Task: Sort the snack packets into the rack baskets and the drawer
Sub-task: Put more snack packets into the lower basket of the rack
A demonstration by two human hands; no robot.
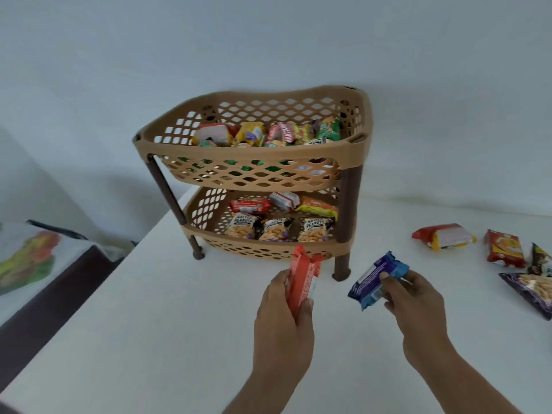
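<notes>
A tan two-tier rack stands at the back of the white table (167, 309). Its upper basket (239, 153) holds several mixed snack packets. The lower basket (268, 249) holds peanut packets in front and red and orange packets behind. My left hand (283, 318) grips a long red packet (301, 279) just in front of the lower basket. My right hand (415, 306) holds a blue and purple packet (377, 279) to the right of the rack's front leg. No drawer is in view.
Loose packets lie at the table's right: a red and yellow one (443, 236), a red one (504, 248) and a dark purple one (531, 289) at the frame edge. A lower surface with a colourful cloth (27, 258) sits left, beyond the table edge.
</notes>
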